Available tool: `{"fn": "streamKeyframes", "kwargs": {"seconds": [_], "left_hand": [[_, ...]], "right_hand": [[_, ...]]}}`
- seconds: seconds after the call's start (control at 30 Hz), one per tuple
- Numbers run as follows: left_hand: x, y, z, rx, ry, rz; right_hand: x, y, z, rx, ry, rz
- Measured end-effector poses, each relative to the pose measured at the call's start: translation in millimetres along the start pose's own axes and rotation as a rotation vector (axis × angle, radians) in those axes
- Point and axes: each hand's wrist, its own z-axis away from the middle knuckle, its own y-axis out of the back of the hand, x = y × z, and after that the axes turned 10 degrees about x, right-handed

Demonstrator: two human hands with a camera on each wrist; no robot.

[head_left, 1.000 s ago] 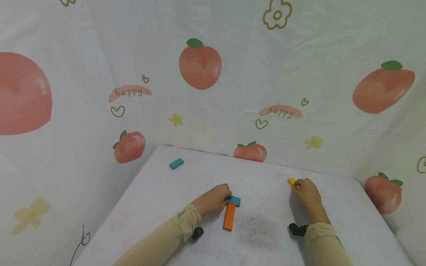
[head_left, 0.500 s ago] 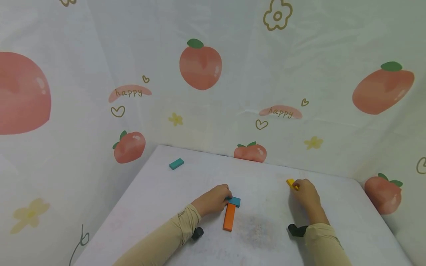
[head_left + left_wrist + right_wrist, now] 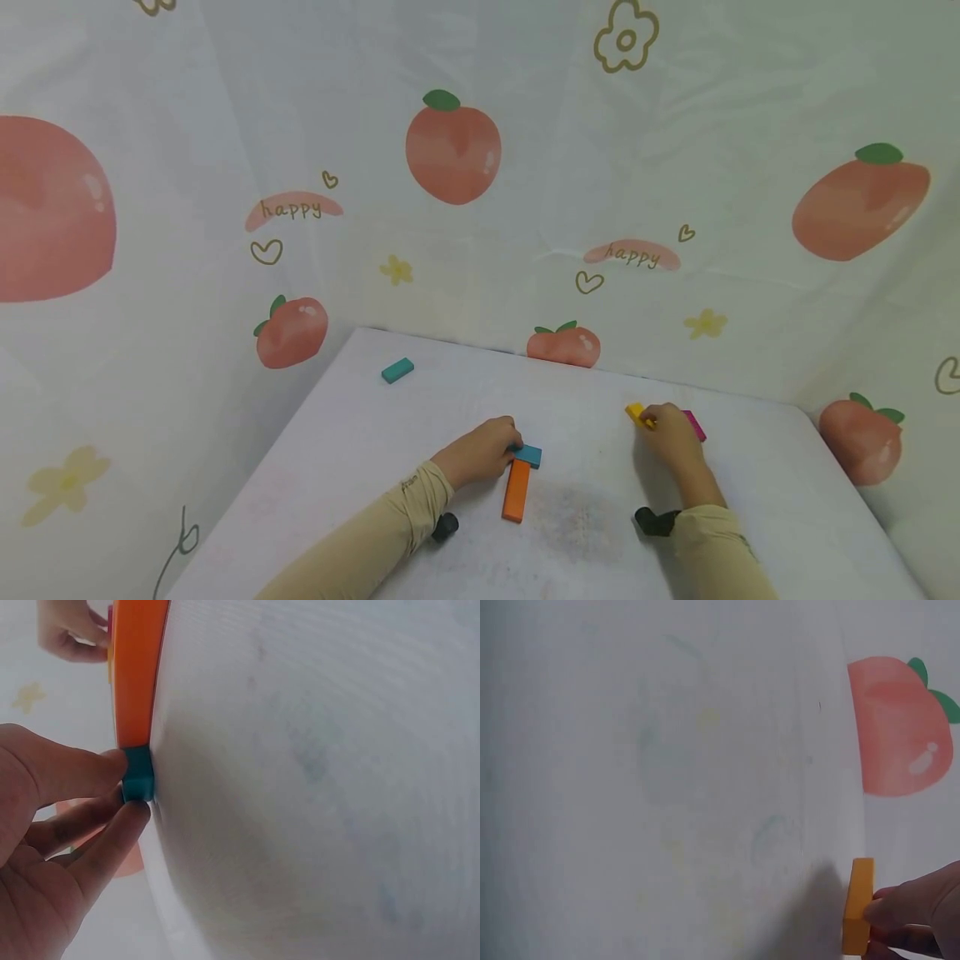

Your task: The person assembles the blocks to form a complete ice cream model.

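Two-handed, you're pinching: left hand seemingly steadying the blue block against the orange block, right hand holding the yellow block.

Toward the far right corner of the table, a magenta block is partly covered by the right grip, as is one end of a yellow block. Part of a blue block is hidden by the left grip. The table's near edge is cut off.
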Motion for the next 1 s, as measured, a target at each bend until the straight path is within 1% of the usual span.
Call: {"fn": "streamKeyframes", "kwargs": {"seconds": [0.1,0.2,0.4,0.57,0.8,0.9,1.0], "left_hand": [[-0.4,-0.4,-0.2,0.001,-0.002,0.003],[-0.4,-0.1,0.2,0.001,-0.002,0.006],[-0.1,-0.2,-0.1,-0.001,0.007,0.012],[-2.1,-2.9,-0.6,0.005,-0.003,0.007],[-3.6,-4.4,-1.1,0.005,-0.001,0.015],[-3.1,-3.0,-0.8,0.003,-0.003,0.014],[-2.5,-1.9,0.0,0.005,-0.01,0.013]], "right_hand": [[-5.7,-4.1,0.3,-0.013,-0.022,-0.003],[-11.5,-8.0,0.0,-0.019,-0.021,-0.006],[-25.7,-14.4,0.9,-0.013,0.036,-0.009],[-36.0,-19.8,0.8,-0.008,0.075,-0.02],[-50.6,-26.1,1.6,0.03,0.132,-0.035],[-56.1,-28.4,1.7,0.025,0.135,-0.041],[-61.0,-30.6,1.2,0.0,0.123,-0.039]]}}
